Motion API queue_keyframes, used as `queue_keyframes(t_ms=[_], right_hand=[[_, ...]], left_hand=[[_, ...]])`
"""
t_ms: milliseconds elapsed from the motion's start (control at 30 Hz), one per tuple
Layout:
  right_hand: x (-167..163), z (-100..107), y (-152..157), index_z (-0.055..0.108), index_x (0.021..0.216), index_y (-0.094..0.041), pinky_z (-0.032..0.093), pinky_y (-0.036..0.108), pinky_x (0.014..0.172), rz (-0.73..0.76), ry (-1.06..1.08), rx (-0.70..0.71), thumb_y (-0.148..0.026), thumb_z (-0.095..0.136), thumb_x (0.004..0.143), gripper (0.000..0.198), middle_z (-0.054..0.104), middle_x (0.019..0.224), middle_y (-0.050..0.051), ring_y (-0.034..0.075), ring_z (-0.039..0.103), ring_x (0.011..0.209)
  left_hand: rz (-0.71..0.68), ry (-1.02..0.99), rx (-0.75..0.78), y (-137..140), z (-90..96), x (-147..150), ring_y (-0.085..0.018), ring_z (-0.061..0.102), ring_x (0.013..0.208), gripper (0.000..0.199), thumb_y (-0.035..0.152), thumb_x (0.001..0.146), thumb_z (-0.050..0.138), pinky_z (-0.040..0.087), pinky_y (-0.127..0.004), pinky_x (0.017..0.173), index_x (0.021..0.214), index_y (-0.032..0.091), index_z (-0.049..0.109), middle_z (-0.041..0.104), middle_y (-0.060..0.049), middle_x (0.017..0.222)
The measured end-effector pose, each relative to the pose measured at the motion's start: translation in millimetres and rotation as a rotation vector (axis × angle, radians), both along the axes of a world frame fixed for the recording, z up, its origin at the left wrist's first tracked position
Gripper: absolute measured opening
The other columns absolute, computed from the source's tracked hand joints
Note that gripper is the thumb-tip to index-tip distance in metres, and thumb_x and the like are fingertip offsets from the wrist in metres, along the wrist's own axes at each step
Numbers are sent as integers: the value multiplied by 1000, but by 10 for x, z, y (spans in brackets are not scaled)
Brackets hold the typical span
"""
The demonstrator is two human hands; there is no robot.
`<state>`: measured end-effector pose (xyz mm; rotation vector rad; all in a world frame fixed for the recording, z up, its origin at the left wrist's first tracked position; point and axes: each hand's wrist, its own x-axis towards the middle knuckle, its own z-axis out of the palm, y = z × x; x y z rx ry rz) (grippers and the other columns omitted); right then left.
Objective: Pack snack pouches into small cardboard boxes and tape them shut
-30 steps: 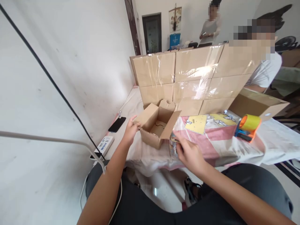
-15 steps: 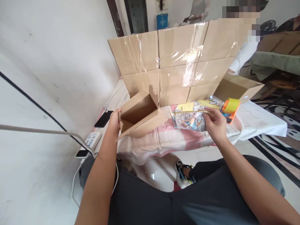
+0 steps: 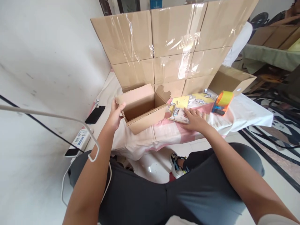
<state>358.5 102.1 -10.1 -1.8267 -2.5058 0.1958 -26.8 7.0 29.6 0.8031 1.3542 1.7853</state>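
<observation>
My left hand (image 3: pixel 115 114) grips the left end of a small cardboard box (image 3: pixel 148 120), thumb at its rim. The box stands on the cloth with its top open, and its inside looks bare where I can see in. My right hand (image 3: pixel 196 120) lies flat, fingers stretched out, over a thin packet with printed cartoon pictures (image 3: pixel 178 115). The hand hides much of that packet, which lies on the cloth just right of the box. To the right of this hand stands an orange tape dispenser with a yellow roll (image 3: pixel 222 103).
Stacked, film-wrapped cartons (image 3: pixel 173 47) rise behind the box like a wall. A larger carton (image 3: pixel 231 79) sits at the right. A black phone (image 3: pixel 95 114) and a white power strip (image 3: pixel 81 139) lie left. The cloth-covered table (image 3: pixel 140 147) ends before my knees.
The small box has gone from tilted to standing on the cloth. My right hand has lowered the printed packet onto the cloth and flattened over it. The view has shifted.
</observation>
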Motion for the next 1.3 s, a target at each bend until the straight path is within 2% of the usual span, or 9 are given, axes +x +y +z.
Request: queue_keyframes(t_ms=[133, 267, 433, 500, 567, 733, 900, 1133, 1300], right_hand=[[9, -68, 81, 45, 158, -19, 41, 66, 108, -8, 82, 143, -45, 60, 88, 76, 61, 139, 22, 46, 60, 126], [46, 61, 242, 69, 135, -19, 54, 51, 99, -31, 370, 261, -27, 56, 88, 50, 70, 128, 15, 36, 68, 114], [-129, 525, 213, 52, 150, -14, 46, 45, 116, -62, 676, 734, -21, 38, 96, 57, 60, 147, 17, 28, 56, 140], [-262, 738, 65, 39, 159, -13, 37, 45, 123, 10, 680, 965, -19, 30, 98, 62, 47, 159, 18, 24, 41, 153], [-406, 920, -133, 39, 161, -16, 30, 48, 127, 118, 578, 1075, -20, 28, 99, 63, 41, 164, 15, 24, 30, 159], [-782, 1091, -612, 42, 160, -40, 27, 58, 126, 427, 223, 767, -16, 37, 98, 67, 43, 165, -3, 27, 33, 158], [-1070, 898, -825, 46, 158, -38, 31, 60, 124, 683, 183, 646, -7, 42, 96, 70, 45, 164, -3, 31, 40, 153], [-1171, 750, -758, 48, 158, -29, 33, 56, 126, 677, 213, 602, -2, 42, 93, 71, 48, 162, 2, 28, 45, 149], [-1221, 750, -666, 51, 155, -23, 39, 47, 122, 663, 221, 518, -4, 41, 94, 64, 46, 163, 4, 26, 45, 148]], left_hand=[[-78, 11, -50, -105, 76, 9, -23, 66, 105, 47, 13, 62, 70, 51, -26, 70, 107, 27, 64, 71, -1, 115], [-168, -27, 2, -107, 93, 24, -25, 67, 101, 35, 18, 58, 59, 54, -33, 81, 92, 23, 61, 68, -3, 93], [-189, -26, 42, -113, 6, 47, -26, 65, 101, 38, 23, 58, 58, 53, -35, 86, 96, 23, 62, 67, -4, 92], [-188, -11, 60, -132, -36, 68, -25, 64, 99, 42, 23, 59, 58, 52, -33, 83, 100, 22, 64, 68, -3, 94], [-192, 5, 82, -163, -61, 93, -24, 63, 96, 45, 23, 60, 60, 51, -31, 80, 105, 22, 66, 69, -2, 96], [-272, 168, 114, -304, -22, 129, -22, 60, 89, 41, 24, 65, 64, 49, -29, 76, 106, 23, 68, 66, -1, 93], [-405, 318, 86, -469, 81, 186, -24, 62, 99, 54, 23, 69, 63, 51, -30, 84, 122, 26, 63, 67, -3, 108], [-452, 387, 54, -494, 119, 214, -26, 62, 104, 65, 26, 72, 59, 51, -33, 85, 137, 23, 52, 66, -3, 114], [-474, 384, 85, -437, 98, 158, -29, 57, 125, 63, 26, 75, 59, 48, -36, 100, 138, 24, 50, 63, -3, 135]])
